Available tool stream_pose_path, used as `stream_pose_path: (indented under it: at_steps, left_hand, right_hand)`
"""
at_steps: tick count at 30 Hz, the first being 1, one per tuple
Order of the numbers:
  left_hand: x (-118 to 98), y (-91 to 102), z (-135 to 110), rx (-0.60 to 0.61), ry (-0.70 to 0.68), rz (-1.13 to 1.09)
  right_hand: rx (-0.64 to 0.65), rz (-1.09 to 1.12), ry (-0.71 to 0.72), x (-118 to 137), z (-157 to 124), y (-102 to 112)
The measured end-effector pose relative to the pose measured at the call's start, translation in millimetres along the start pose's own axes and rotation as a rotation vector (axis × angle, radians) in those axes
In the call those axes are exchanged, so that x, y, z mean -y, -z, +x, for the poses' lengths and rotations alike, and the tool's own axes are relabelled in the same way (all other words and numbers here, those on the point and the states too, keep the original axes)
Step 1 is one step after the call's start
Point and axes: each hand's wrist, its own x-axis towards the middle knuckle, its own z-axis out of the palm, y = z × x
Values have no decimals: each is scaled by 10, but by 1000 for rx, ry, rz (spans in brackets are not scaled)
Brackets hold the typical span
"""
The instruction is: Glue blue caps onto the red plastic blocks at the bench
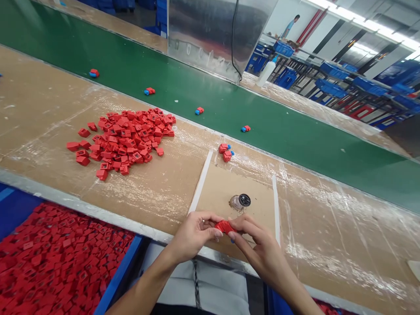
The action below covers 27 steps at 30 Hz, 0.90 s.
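In front of me, over the near edge of the table, my left hand [197,232] and my right hand [257,236] pinch a small red plastic toy part [225,226] from both sides. A bit of blue shows under my right fingertips; whether it belongs to the same part I cannot tell. Just beyond my hands stands a small clear jar [235,202] with a black round top [244,200]. Farther back, two red parts with blue bits [225,152] lie beside the belt.
Loose red parts [127,138] form a heap at left on the cardboard-covered table [157,192]. A blue bin [120,278] full of red parts stands below. Red-and-blue pieces [199,110] lie spaced along the green conveyor belt [295,127]. Behind it are a metal housing [213,39] and a white bottle [266,73].
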Motion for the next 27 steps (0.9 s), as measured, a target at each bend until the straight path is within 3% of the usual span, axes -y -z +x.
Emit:
stream_pose_path:
  at_steps: [6, 12, 17, 22, 27]
  left_hand:
    - [15, -5, 16, -26, -13, 28]
    - [31, -29, 15, -106, -28, 89]
    - [-3, -25, 8, -4, -11, 219]
    - [-41, -2, 10, 35, 8, 288]
    - [-71, 24, 24, 44, -4, 294]
  right_hand:
    - [-10, 27, 2, -23, 57, -12]
    - [-153, 29, 27, -39, 49, -55]
    - [-195, -5, 63, -82, -7, -117]
    - [-143, -17, 73, -67, 2, -150]
    - [-184, -59, 80, -21, 50, -162]
